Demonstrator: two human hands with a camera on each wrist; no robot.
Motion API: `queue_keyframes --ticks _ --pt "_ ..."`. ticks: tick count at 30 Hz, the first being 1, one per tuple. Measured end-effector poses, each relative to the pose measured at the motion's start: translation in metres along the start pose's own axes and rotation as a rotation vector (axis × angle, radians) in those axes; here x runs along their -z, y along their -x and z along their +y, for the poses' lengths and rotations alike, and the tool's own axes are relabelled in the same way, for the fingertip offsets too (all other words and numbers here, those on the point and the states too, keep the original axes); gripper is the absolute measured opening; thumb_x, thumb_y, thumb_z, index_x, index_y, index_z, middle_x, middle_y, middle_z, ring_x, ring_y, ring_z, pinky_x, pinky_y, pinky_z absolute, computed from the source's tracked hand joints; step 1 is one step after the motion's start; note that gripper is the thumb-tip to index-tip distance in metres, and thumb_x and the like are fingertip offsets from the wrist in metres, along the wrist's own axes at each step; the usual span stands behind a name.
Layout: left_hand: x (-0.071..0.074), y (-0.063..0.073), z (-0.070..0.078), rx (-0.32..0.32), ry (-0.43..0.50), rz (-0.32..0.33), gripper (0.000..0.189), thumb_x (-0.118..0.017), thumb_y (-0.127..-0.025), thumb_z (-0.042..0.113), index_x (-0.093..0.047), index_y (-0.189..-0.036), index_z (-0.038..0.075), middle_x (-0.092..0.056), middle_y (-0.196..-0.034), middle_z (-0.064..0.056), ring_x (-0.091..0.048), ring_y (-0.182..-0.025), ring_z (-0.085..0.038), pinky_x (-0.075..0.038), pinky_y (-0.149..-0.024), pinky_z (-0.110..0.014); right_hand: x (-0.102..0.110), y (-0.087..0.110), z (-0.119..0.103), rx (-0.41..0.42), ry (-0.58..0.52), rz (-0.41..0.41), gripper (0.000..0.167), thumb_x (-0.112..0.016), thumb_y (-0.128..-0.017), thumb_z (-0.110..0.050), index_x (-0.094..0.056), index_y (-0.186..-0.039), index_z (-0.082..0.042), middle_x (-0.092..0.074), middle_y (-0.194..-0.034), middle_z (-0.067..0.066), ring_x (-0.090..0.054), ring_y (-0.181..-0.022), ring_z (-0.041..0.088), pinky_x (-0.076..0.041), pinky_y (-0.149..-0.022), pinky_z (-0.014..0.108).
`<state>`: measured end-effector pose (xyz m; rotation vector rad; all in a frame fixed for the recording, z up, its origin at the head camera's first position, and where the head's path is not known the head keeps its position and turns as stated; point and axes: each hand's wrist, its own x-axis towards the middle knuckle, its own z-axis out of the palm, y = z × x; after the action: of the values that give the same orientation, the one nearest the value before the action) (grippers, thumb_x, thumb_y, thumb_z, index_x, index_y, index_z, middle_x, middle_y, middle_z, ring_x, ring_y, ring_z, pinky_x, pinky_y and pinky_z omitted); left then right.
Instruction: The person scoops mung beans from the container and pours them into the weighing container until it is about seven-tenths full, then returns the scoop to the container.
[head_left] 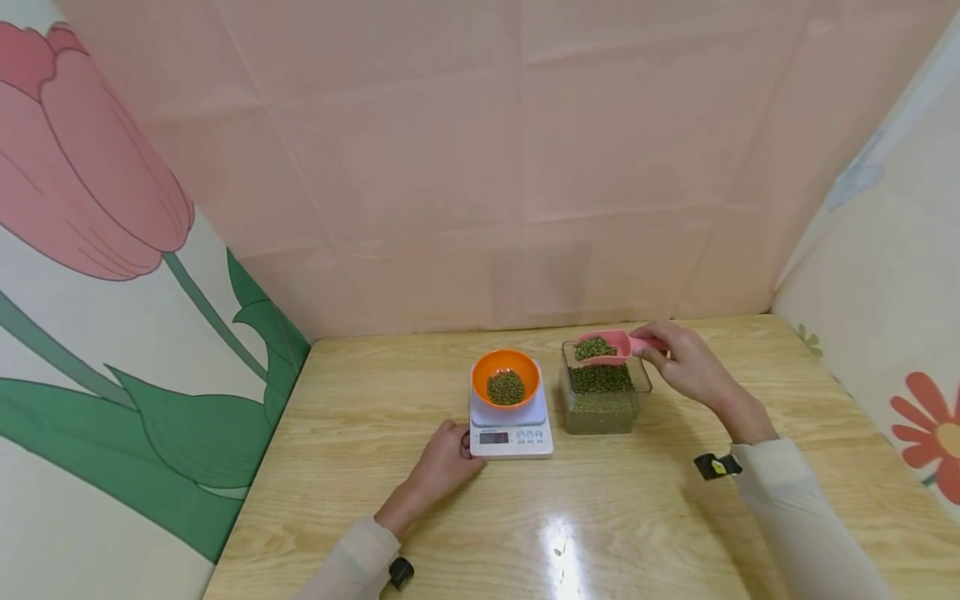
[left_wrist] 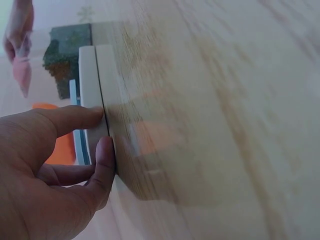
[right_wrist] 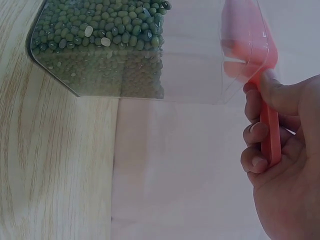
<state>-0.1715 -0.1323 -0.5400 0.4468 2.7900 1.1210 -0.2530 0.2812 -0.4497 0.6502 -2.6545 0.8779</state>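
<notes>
A pink scoop (head_left: pixel 618 342) heaped with green mung beans (head_left: pixel 595 348) is gripped by its handle in my right hand (head_left: pixel 686 364). It hangs over the clear plastic container (head_left: pixel 600 425), which holds more mung beans (right_wrist: pixel 100 30). To the left stands a white digital kitchen scale (head_left: pixel 510 447) with an orange bowl (head_left: pixel 483 365) on its platform. A small pile of mung beans (head_left: pixel 506 387) lies in the bowl. My left hand (head_left: pixel 442 458) holds the scale at its near left corner, with thumb and fingers (left_wrist: pixel 102 155) against its edge in the left wrist view.
All of this stands on a wood-grain table (head_left: pixel 360 400), toward its back edge. A pink sheet (head_left: pixel 450 208) rises behind it. Flower-printed walls (head_left: pixel 112 333) flank the table on both sides.
</notes>
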Motion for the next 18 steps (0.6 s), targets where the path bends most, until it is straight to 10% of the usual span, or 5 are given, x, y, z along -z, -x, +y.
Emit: queue_keyframes --ticks 18 --pt "-0.0008 -0.0010 -0.0011 0.003 0.002 0.004 0.032 -0.083 -0.089 0.012 -0.074 -0.119 0.005 -0.053 -0.089 -0.002 -0.044 -0.088 -0.017 -0.036 -0.067 -0.022 -0.0030 -0.0025 -0.0077 0.018 -0.009 0.014 0.016 -0.066 -0.104 -0.006 -0.073 -0.118 -0.001 -0.073 -0.106 0.013 -0.063 -0.086 0.018 -0.051 -0.072 0.030"
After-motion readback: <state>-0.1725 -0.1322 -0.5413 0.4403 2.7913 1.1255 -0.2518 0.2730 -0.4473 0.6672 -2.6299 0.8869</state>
